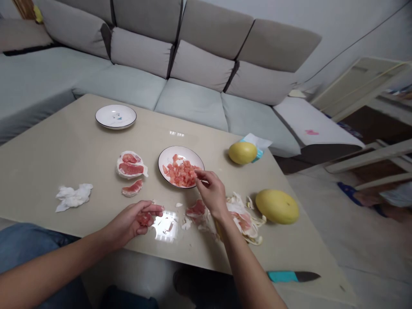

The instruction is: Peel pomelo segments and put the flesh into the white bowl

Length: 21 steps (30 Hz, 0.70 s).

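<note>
The left hand (137, 219) is clenched around a pink pomelo piece (145, 219) low over the worktop (64, 163). The right hand (210, 191) hovers, fingers pinched, at the plate (185, 151) of peeled flesh; I cannot tell whether it is grasping anything.

Around the fruit plate (180, 148), open tabletop (154, 128) is stretching toward twelve o'clock; peel scraps (249, 223) are crowding five o'clock, and pomelo halves (130, 166) are blocking nine.

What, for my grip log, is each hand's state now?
Left hand: curled shut on a pink pomelo piece.
Right hand: fingertips over the plate of fruit; grip cannot be told.
</note>
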Motion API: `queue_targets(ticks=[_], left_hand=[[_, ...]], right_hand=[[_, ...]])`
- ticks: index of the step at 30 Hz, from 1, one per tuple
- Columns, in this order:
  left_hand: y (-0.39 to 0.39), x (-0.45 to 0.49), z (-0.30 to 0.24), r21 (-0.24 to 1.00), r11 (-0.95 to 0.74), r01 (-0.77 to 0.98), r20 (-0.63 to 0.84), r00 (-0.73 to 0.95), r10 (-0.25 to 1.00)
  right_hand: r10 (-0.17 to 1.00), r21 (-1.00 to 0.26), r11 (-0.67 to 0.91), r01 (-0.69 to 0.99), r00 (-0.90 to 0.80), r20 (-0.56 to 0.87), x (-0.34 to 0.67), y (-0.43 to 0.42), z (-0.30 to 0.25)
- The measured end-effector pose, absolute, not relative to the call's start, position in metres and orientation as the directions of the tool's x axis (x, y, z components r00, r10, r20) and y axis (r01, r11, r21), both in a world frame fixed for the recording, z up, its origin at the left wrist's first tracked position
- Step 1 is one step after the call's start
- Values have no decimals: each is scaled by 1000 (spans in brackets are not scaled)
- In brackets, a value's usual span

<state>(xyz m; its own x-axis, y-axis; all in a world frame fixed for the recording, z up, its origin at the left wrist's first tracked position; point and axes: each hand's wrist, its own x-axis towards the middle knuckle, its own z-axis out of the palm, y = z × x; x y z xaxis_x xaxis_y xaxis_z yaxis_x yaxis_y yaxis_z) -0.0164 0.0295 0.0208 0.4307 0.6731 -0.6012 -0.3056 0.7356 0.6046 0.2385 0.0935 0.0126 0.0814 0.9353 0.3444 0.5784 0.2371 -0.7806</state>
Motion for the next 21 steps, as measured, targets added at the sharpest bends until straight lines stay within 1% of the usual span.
queue_targets(ticks=[3, 5, 6, 8, 10, 13, 17, 21], left_hand=[[29, -15, 22, 582, 755, -303, -611, 450, 651], [28, -14, 24, 587, 755, -293, -609, 455, 650], [27, -13, 24, 588, 756, -288, -609, 457, 648], [25, -11, 26, 590, 756, -283, -609, 459, 647], [22, -9, 27, 593, 755, -279, -607, 461, 647], [19, -7, 28, 616, 746, -253, -592, 476, 650], [18, -6, 28, 630, 750, -204, -584, 512, 630], [19, -5, 26, 603, 764, -229, -591, 515, 621]], right_hand=[[949, -793, 226, 566, 55, 310, 228, 67, 22], [980, -840, 195, 506, -62, 190, 215, 43, 25], [980, -862, 186, 472, -147, 131, 207, 31, 25], [971, -900, 171, 401, -224, 85, 193, 10, 22], [972, -915, 167, 366, -218, 90, 184, -2, 18], [979, -917, 157, 366, -181, 96, 178, -6, 15], [985, -901, 140, 412, -150, 85, 184, -3, 21], [985, -854, 148, 499, -154, 80, 212, 0, 36]])
